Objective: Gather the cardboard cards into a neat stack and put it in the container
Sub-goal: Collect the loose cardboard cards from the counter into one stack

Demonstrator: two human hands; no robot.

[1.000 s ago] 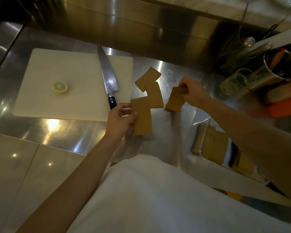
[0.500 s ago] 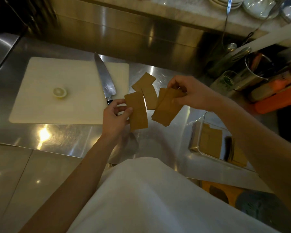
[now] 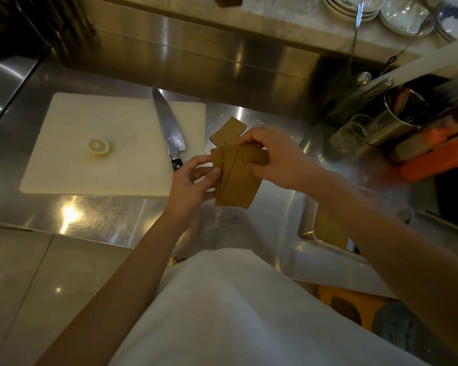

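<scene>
You've got the fanned cards (image 3: 236, 178) pinched from both sides above the steel counter (image 3: 275, 215): your left hand (image 3: 193, 180) closes thumb and fingers on the left edge, your right hand (image 3: 273, 157) clamps the top right corner. The fan's long axis runs down and slightly right from your right fingertips (image 3: 251, 166), edges splayed, not squared yet. At least 1 loose card (image 3: 229, 130) lies flat just beyond your right knuckles, away from you; your right hand looks nearer to it, though both are busy. The container (image 3: 312, 233) sits below and right of the fan, under your right forearm (it seems to hold brown cards already, partly hidden). Next you'll likely tap the fan square, grab the loose card, then swing right and down. The knife (image 3: 167, 122) lies left of your left hand, apart from it.
</scene>
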